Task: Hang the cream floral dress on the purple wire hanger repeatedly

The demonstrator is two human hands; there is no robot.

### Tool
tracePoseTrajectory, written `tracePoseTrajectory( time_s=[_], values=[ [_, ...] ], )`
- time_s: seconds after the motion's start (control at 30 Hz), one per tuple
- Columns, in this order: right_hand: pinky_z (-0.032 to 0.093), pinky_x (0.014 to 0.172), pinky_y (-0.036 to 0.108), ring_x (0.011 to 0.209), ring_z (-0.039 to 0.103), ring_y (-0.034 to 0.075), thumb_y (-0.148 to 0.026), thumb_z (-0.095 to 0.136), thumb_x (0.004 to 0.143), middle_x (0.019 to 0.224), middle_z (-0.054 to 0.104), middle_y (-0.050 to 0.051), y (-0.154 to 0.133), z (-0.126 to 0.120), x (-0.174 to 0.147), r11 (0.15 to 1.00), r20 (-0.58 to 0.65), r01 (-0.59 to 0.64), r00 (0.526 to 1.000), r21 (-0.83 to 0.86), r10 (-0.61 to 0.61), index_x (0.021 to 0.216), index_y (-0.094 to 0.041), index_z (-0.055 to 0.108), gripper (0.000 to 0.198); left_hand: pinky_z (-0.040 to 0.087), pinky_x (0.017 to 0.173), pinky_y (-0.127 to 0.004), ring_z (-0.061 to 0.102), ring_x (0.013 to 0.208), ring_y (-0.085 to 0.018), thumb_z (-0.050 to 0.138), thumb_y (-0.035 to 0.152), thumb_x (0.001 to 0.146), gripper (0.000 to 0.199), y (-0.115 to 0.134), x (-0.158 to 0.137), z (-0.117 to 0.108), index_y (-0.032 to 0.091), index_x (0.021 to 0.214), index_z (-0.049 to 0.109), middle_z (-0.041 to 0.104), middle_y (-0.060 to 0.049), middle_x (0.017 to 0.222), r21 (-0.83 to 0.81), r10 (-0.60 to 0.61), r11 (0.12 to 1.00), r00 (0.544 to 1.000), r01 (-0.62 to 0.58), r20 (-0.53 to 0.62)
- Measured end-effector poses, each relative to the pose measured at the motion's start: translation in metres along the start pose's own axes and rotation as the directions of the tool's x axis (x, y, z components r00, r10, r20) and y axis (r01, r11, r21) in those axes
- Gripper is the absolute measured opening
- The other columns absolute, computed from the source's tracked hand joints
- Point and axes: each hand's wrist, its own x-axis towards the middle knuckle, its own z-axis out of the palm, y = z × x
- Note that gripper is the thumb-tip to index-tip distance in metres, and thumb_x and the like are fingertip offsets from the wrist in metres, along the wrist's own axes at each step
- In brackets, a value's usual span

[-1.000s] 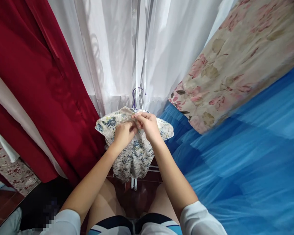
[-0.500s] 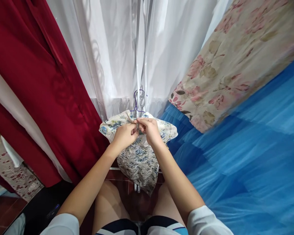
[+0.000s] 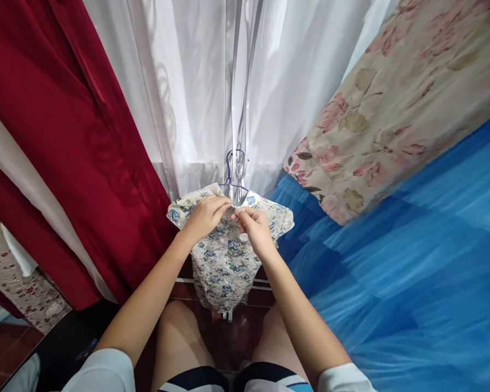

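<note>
A white shirt with a blue floral print (image 3: 224,261) hangs on a purple hanger (image 3: 230,170) in front of me. At its neckline my left hand (image 3: 208,215) pinches the collar edge near the middle. Fingertips nearly touching it, my right hand (image 3: 253,226) also pinches the fabric at the front opening. The small spot between the fingertips is hard to make out. The lower part of the shirt falls freely between my knees.
White curtains (image 3: 188,98) hang behind the hanger, with pale straps running down the middle. Red cloth (image 3: 106,163) drapes on the left. On the right hang a pink-flowered fabric (image 3: 363,141) and layered blue tulle (image 3: 392,283). Reddish floor tiles (image 3: 265,296) show below.
My left hand has flattened and risen slightly, its fingers reaching over the collar. The right hand has dropped a little to the right. The shirt's lower hem has swung leftward.
</note>
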Motion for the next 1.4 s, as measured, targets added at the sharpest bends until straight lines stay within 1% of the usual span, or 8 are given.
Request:
tracePoseTrajectory(
  time_s=[0.2,0.37,0.53,0.63,0.87,1.1,1.27,1.4],
  values=[
    [0.017,0.044,0.025,0.040,0.029,0.009,-0.047,0.058,0.084,0.044,0.038,-0.007,0.032,0.004,0.002,0.996,0.041,-0.025,0.999,-0.083,0.028,0.068,-0.017,0.064,0.034,0.048,0.073,-0.027,0.062,0.075,-0.016,0.046,0.036,0.099,0.023,0.001,0.002,-0.007,0.020,0.096,0.062,0.063,-0.002,0.079,-0.242,-0.196,0.964,0.918,0.114,-0.346],
    [0.019,0.044,0.025,0.039,0.030,0.009,-0.044,0.056,0.085,0.042,0.039,-0.006,0.040,0.005,-0.020,0.994,0.078,-0.061,0.995,-0.092,0.069,0.064,-0.017,0.063,0.035,0.046,0.072,-0.021,0.058,0.076,-0.012,0.055,0.038,0.094,0.023,-0.056,-0.013,-0.041,0.016,0.092,0.062,0.060,-0.001,0.080,-0.427,-0.421,0.892,0.613,0.146,-0.669],
    [0.023,0.045,0.024,0.042,0.034,0.009,-0.036,0.055,0.086,0.045,0.042,-0.005,0.041,0.010,-0.040,0.993,0.146,-0.063,0.986,-0.104,0.077,0.065,-0.016,0.063,0.030,0.040,0.063,-0.017,0.048,0.059,-0.006,0.060,0.037,0.088,0.025,-0.116,-0.070,-0.010,0.016,0.078,0.050,0.049,0.006,0.065,-0.844,-0.846,0.505,0.301,0.181,-0.441],
    [0.028,0.047,0.024,0.044,0.039,0.011,-0.036,0.055,0.085,0.046,0.046,-0.004,0.057,-0.006,-0.049,0.988,0.046,-0.109,0.992,-0.110,0.114,0.064,-0.016,0.063,0.030,0.040,0.060,-0.019,0.047,0.054,-0.007,0.069,0.044,0.078,0.034,-0.109,-0.107,0.041,0.016,0.072,0.049,0.048,0.006,0.059,-0.892,-0.904,0.370,0.325,0.261,-0.280],
    [0.028,0.049,0.026,0.045,0.039,0.013,-0.038,0.055,0.083,0.044,0.044,-0.003,0.123,-0.094,-0.116,0.940,-0.306,-0.278,0.929,-0.197,0.211,0.053,-0.017,0.056,0.037,0.049,0.078,-0.032,0.064,0.081,-0.019,0.076,0.047,0.072,0.038,-0.027,-0.114,0.107,0.014,0.085,0.065,0.066,-0.007,0.084,-0.911,-0.772,0.117,0.613,0.396,0.167],
    [0.049,0.086,0.037,0.099,0.060,0.028,-0.039,0.078,0.072,0.106,0.067,0.007,0.089,-0.087,-0.159,0.922,0.082,-0.218,0.963,-0.320,0.256,0.117,-0.019,0.064,0.052,0.043,0.076,-0.027,0.054,0.080,-0.016,0.051,0.038,0.097,0.027,0.079,-0.081,0.109,0.016,0.086,0.064,0.057,-0.004,0.082,-0.801,-0.341,0.421,0.893,0.426,0.296],
    [0.048,0.090,0.038,0.098,0.058,0.026,-0.045,0.059,0.092,0.099,0.066,0.006,0.043,-0.069,-0.143,0.950,0.298,-0.293,0.902,-0.107,0.311,0.107,-0.017,0.066,0.033,0.037,0.101,-0.036,0.052,0.107,-0.023,0.049,0.039,0.097,0.028,0.091,-0.079,0.099,0.021,0.097,0.072,0.058,-0.009,0.109,-0.539,-0.296,0.753,0.926,0.377,0.235],
    [0.048,0.076,0.029,0.082,0.057,0.018,-0.043,0.065,0.089,0.087,0.063,0.002,0.021,-0.089,-0.130,0.945,0.387,-0.319,0.865,-0.068,0.319,0.095,-0.016,0.066,0.027,0.043,0.097,-0.037,0.055,0.107,-0.025,0.043,0.052,0.097,0.044,0.069,-0.112,0.095,0.019,0.112,0.069,0.063,-0.009,0.113,-0.557,-0.296,0.551,0.770,0.621,0.566]
  ],
)
